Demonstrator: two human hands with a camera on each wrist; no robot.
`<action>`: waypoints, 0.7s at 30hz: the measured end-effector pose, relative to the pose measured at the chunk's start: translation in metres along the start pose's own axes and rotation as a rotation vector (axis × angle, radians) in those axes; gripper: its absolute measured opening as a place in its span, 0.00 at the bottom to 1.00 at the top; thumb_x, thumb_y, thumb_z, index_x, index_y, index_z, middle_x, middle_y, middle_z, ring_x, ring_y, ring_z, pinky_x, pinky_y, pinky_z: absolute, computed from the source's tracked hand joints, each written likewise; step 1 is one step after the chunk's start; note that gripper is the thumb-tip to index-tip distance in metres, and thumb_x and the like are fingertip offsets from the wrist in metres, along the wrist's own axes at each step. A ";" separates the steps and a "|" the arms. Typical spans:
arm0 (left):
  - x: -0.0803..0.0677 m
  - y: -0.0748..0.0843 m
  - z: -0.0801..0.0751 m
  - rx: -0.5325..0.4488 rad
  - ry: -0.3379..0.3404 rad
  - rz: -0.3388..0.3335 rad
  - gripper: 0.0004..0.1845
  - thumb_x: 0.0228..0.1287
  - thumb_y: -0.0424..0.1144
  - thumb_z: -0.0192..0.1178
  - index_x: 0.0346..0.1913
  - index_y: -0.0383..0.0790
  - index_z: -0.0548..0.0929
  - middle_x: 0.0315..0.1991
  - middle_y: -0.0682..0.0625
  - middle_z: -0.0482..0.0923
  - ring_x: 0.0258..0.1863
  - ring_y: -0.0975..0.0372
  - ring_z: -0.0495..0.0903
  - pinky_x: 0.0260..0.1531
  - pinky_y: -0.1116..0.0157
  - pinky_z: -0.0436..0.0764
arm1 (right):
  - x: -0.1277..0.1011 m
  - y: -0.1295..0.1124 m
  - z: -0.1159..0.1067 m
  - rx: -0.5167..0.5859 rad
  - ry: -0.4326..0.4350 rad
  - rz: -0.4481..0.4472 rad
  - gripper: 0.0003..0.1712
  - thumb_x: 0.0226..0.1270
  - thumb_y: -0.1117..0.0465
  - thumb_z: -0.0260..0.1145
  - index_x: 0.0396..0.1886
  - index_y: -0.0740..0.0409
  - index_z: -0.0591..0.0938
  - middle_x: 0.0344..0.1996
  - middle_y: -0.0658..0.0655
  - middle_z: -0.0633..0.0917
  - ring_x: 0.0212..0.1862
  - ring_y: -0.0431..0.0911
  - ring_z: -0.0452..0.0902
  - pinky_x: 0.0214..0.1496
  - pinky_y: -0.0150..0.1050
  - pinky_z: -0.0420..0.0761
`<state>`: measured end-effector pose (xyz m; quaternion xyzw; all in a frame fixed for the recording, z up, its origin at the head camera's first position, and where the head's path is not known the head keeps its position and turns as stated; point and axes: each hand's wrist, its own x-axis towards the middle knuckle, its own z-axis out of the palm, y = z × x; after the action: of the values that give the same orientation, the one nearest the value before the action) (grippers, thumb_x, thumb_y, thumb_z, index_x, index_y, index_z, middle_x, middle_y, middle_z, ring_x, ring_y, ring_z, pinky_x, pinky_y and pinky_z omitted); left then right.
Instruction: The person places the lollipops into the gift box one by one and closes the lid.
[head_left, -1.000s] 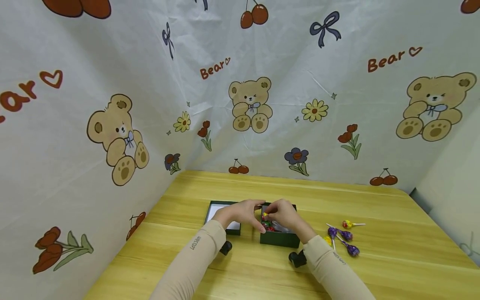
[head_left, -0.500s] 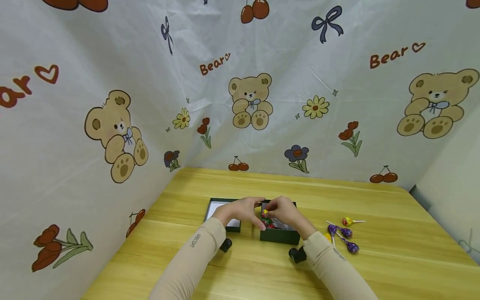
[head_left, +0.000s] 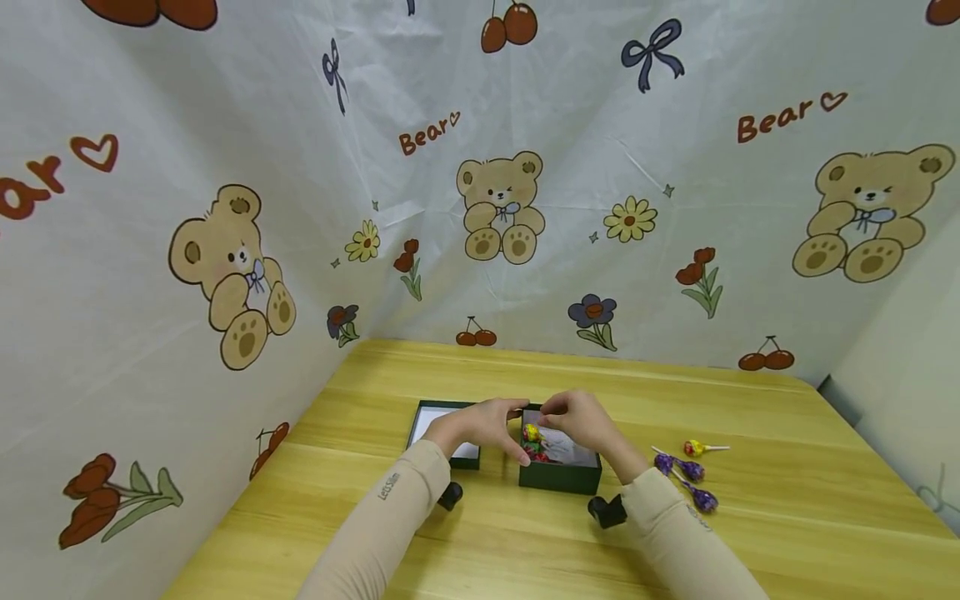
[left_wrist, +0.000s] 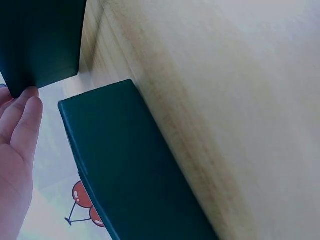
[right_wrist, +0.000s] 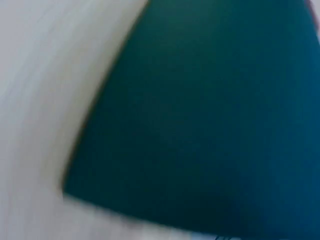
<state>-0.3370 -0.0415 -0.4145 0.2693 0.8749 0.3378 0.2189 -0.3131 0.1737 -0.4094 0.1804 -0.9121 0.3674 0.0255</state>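
Head view gives me the clearest look: a dark green box (head_left: 558,479) sits on the bench (head_left: 495,550) with a yellow lollipop (head_left: 532,432) inside, near its left wall, and red and green sweets (head_left: 536,452) just in front of it, too crowded for me to count. I read the step as laying lollipops in order. The left hand (head_left: 491,423) spans the box's left side, fingers spread; my left wrist view shows fingertips touching a corner. The right hand (head_left: 581,419) is over the box, fingertips drawn together near the yellow lollipop; I cannot tell whether they pinch anything, and my blurred right wrist view shows only green wall. I'd keep the left hand light but firm so the box doesn't slide, set each head against the left wall, sticks pointing right, and lift the right fingers straight up to avoid snagging sticks. At right, 3 purple lollipops (head_left: 705,500) and 1 yellow-and-red lollipop (head_left: 694,448) lie loose.
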 end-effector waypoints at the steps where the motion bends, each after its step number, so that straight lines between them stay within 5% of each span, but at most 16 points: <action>1: 0.000 0.000 0.001 0.003 0.000 0.002 0.57 0.51 0.49 0.78 0.80 0.46 0.55 0.78 0.47 0.58 0.77 0.54 0.61 0.72 0.52 0.68 | -0.002 0.001 -0.005 0.000 0.004 0.007 0.10 0.67 0.64 0.69 0.42 0.66 0.88 0.38 0.59 0.90 0.39 0.48 0.86 0.42 0.45 0.86; 11: 0.000 0.000 -0.001 0.023 0.029 -0.012 0.57 0.49 0.50 0.80 0.79 0.50 0.58 0.77 0.48 0.62 0.76 0.54 0.63 0.71 0.53 0.69 | -0.018 0.017 -0.058 0.007 0.036 0.061 0.15 0.71 0.62 0.66 0.48 0.71 0.85 0.44 0.65 0.88 0.43 0.52 0.85 0.47 0.48 0.85; 21: 0.002 -0.003 0.001 0.020 0.027 -0.005 0.58 0.48 0.51 0.80 0.80 0.49 0.57 0.78 0.48 0.61 0.76 0.54 0.62 0.71 0.52 0.69 | -0.034 0.050 -0.070 -0.066 0.055 0.092 0.13 0.70 0.64 0.66 0.46 0.71 0.86 0.42 0.67 0.88 0.43 0.55 0.85 0.45 0.51 0.85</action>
<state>-0.3385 -0.0418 -0.4178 0.2648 0.8817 0.3322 0.2052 -0.3049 0.2650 -0.3971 0.1272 -0.9299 0.3427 0.0395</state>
